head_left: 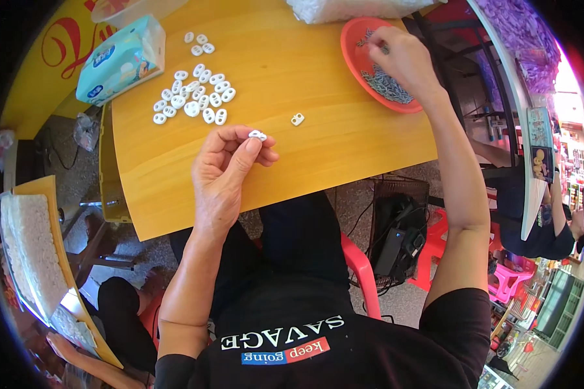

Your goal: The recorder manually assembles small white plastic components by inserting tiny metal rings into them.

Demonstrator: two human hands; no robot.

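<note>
My left hand [222, 172] pinches a small white two-hole plastic piece [257, 135] between thumb and fingers, above the table's near part. At the far right, my right hand [405, 61] reaches into a red bowl [353, 61], its fingers bent together. Whatever is between those fingertips is too small to make out. Many thin grey metal pieces [384, 86] lie in the bowl; their exact kind does not show. One loose white piece [297, 119] rests between my hands. Left of it spreads a cluster of similar white oval pieces [192, 109], with a smaller group [202, 48] beyond.
A blue-green tissue pack [123, 61] stands at the yellow table's [318, 152] left edge. A clear plastic bag [357, 10] lies along the far edge. A dark mesh basket [399, 233] is under the right side. Other people sit at both sides.
</note>
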